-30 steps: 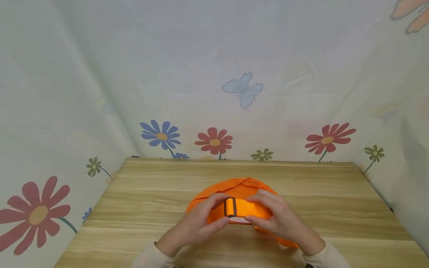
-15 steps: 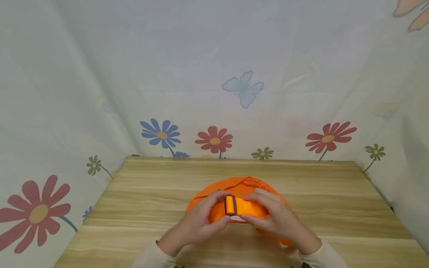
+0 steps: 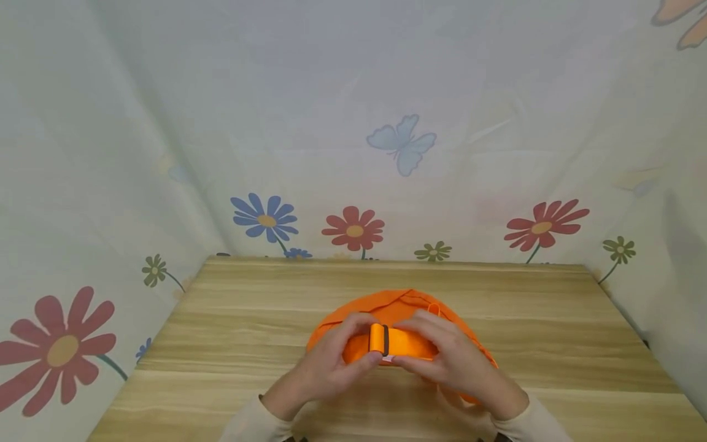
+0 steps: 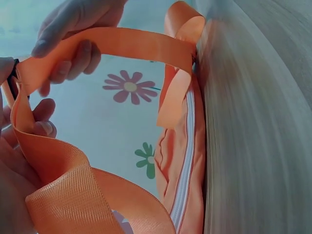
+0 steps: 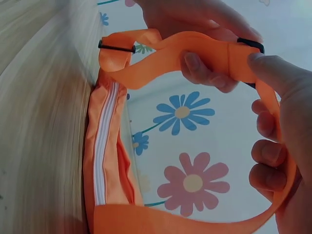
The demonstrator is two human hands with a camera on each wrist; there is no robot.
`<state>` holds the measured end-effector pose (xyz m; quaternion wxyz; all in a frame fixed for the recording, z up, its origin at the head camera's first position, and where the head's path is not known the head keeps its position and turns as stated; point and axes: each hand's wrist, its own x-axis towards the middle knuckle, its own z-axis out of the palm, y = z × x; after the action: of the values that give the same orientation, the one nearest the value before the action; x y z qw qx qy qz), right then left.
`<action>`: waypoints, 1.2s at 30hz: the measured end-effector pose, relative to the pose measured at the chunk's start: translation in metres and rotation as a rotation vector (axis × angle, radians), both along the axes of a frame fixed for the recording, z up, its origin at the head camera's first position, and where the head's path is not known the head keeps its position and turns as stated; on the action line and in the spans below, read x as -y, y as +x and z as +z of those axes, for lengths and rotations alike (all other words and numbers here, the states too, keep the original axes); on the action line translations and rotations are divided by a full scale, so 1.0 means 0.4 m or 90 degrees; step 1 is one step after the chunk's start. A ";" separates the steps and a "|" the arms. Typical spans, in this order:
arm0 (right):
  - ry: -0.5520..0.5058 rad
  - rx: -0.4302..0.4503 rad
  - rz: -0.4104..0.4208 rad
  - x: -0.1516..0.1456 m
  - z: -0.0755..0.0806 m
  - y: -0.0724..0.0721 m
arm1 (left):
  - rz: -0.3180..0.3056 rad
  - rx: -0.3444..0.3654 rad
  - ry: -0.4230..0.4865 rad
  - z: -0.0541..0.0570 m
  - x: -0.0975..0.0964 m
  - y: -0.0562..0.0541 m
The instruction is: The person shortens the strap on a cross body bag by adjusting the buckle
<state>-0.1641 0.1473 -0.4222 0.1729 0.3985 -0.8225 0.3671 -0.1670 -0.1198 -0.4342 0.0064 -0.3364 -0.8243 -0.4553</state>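
Observation:
An orange fabric bag (image 3: 386, 302) with a white zipper (image 4: 184, 161) lies on the table, and its orange webbing strap (image 3: 411, 344) is raised in front of it. A black slide buckle (image 3: 385, 341) sits on the strap between my hands. My left hand (image 3: 334, 365) pinches the strap at the buckle's left side, thumb in front and fingers behind. My right hand (image 3: 450, 350) grips the strap just right of the buckle. In the right wrist view my right thumb (image 5: 278, 68) lies against the strap by the buckle, fingers curled behind. The hands partly cover the bag.
A wood-grain table (image 3: 248, 319) carries the bag. White cloth (image 3: 309, 123) with printed flowers and butterflies stands behind and at both sides. A second black slider (image 5: 117, 47) sits on the strap near the bag's end. A small orange loop (image 3: 434, 309) shows behind my right hand.
My right hand has shifted slightly left, toward my left hand. The buckle has turned and now shows more edge-on. Both hands keep hold of the strap.

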 end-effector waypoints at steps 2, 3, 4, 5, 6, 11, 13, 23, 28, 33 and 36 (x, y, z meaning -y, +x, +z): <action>0.009 -0.017 -0.002 -0.009 -0.001 -0.003 | 0.003 -0.001 0.003 0.000 0.005 0.000; 0.014 -0.028 -0.003 -0.015 -0.001 -0.004 | 0.005 -0.003 0.005 0.000 0.009 0.000; 0.019 -0.039 -0.005 -0.020 -0.002 -0.006 | 0.009 -0.008 0.007 0.000 0.013 0.000; 0.023 -0.046 -0.006 -0.026 -0.002 -0.008 | 0.012 -0.009 0.010 0.000 0.017 0.000; 0.027 -0.050 -0.006 -0.031 -0.002 -0.010 | 0.014 -0.015 0.013 -0.001 0.021 0.000; 0.045 -0.058 -0.004 -0.044 0.000 -0.015 | 0.017 -0.045 0.009 -0.002 0.031 -0.002; 0.047 -0.063 -0.003 -0.044 0.001 -0.016 | 0.012 -0.048 0.006 -0.002 0.032 -0.003; 0.006 -0.082 0.032 -0.026 -0.009 -0.015 | -0.027 -0.029 0.015 -0.005 0.026 -0.006; 0.013 -0.059 0.023 -0.019 -0.014 -0.011 | -0.033 -0.008 0.014 -0.011 0.025 -0.009; 0.026 -0.021 0.025 -0.010 -0.008 -0.009 | -0.036 0.006 0.004 -0.011 0.022 -0.011; 0.039 -0.025 0.026 -0.005 -0.002 -0.008 | -0.039 0.014 0.001 -0.009 0.020 -0.011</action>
<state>-0.1674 0.1493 -0.4230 0.1695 0.4274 -0.8215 0.3371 -0.1716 -0.1279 -0.4379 -0.0166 -0.3568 -0.8133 -0.4593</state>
